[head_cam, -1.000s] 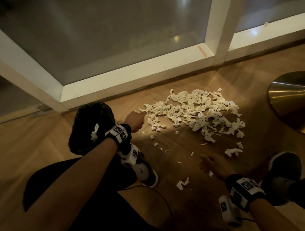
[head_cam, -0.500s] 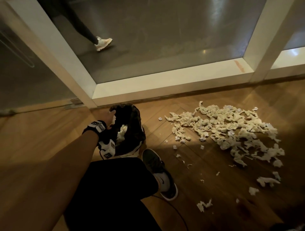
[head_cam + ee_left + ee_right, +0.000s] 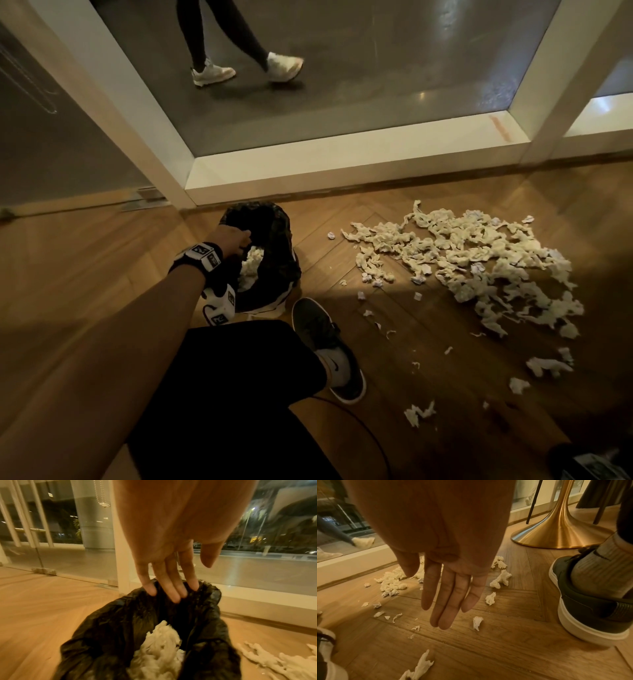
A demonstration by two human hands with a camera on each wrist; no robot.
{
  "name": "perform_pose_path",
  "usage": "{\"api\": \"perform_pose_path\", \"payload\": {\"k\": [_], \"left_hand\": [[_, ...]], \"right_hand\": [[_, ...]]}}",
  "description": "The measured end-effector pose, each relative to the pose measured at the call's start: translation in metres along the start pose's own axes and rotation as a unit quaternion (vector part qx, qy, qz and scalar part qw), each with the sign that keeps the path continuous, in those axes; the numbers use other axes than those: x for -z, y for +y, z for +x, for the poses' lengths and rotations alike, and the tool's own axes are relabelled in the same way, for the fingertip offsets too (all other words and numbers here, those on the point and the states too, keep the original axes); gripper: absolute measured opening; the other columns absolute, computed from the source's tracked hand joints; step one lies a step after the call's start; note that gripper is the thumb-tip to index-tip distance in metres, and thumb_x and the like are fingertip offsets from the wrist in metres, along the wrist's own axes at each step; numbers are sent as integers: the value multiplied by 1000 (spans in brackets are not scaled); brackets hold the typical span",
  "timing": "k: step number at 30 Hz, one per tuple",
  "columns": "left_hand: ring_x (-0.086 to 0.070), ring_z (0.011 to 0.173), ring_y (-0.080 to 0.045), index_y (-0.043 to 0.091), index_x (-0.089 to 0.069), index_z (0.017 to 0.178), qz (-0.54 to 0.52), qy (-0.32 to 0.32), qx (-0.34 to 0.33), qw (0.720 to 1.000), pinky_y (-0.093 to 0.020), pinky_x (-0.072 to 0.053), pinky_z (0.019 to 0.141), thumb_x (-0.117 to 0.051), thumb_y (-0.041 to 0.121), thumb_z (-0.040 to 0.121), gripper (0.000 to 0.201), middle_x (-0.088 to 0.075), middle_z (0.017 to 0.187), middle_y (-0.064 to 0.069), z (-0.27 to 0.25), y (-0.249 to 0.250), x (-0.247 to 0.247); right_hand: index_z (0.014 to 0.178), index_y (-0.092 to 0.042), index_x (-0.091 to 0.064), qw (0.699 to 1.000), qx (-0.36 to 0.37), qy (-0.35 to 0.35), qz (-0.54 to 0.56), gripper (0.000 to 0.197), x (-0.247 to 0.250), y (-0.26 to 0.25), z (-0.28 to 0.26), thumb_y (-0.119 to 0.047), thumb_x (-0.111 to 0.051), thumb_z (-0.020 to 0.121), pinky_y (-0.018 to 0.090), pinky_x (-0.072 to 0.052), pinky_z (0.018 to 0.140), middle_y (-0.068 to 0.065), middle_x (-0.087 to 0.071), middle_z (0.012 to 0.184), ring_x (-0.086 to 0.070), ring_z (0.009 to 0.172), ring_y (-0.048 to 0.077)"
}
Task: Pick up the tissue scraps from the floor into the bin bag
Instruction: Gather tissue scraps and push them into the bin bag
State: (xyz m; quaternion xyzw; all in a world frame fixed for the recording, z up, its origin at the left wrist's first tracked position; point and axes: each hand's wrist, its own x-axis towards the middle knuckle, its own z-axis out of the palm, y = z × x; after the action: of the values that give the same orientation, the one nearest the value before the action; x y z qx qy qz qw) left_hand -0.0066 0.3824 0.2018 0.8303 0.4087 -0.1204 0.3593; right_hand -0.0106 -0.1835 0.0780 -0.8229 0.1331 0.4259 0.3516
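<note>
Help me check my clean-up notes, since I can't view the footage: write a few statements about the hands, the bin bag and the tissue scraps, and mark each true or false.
1. The left hand has straight fingers touching the far rim of the black bin bag. True.
2. The bin bag is empty. False: white tissue already lies inside it.
3. The right hand holds a scrap. False: it is flat and empty above the wooden floor.
4. A large pile of tissue scraps lies on the floor to the right of the bag. True.
5. All scraps are in one pile. False: loose scraps lie apart, nearer the person.
</note>
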Motion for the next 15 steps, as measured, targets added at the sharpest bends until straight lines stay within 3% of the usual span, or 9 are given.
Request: {"api": "perform_pose_path", "payload": {"k": [1,4,6,8,12,15], "left_hand": [[-61,73,-19,3,-66,98,-22,2,-10,1000,-25,-48,58,-49,27,99,30,-67,99,-11,-5,7,-2],[-68,80,-25,10,-69,87,-24,-16,-81,996,-34,-53,68,-54,25,97,23,-72,92,-12,-14,30,-15],[-68,76,-25,9,-70,87,8,-41,-118,992,-29,-52,65,-55,23,96,22,-72,86,-11,-27,53,-32],[-69,72,-22,8,-70,89,65,-67,-158,983,-26,-51,64,-55,21,95,20,-73,83,-8,-38,76,-53],[-66,62,-14,15,-71,86,212,-167,-226,936,-22,-48,56,-54,24,95,21,-72,75,-1,-69,123,-112],[-64,62,-12,14,-71,85,258,-207,-281,901,-21,-43,57,-57,27,94,21,-71,74,1,-93,153,-165]], "right_hand": [[78,3,-71,1000,2,-7,-9,36,-1,-3,-4,-22,-53,96,33,-50,59,19,-70,73,-66,70,30],[83,-2,-69,1000,-11,-4,-7,29,-6,5,9,-22,-53,96,37,-56,62,16,-70,79,-67,73,29],[95,-4,-66,1000,-17,-3,5,24,-4,21,17,-25,-55,94,45,-59,72,16,-69,88,-68,78,30],[104,-9,-62,1000,-9,-3,13,30,-4,42,31,-36,-57,91,44,-59,71,13,-68,93,-69,78,28],[106,-8,-62,1000,-10,1,9,36,0,42,21,-40,-53,92,37,-59,72,10,-67,93,-67,78,24],[118,-23,-61,1000,0,-3,-23,44,4,46,11,-53,-47,88,38,-55,85,7,-65,116,-65,96,26]]}}
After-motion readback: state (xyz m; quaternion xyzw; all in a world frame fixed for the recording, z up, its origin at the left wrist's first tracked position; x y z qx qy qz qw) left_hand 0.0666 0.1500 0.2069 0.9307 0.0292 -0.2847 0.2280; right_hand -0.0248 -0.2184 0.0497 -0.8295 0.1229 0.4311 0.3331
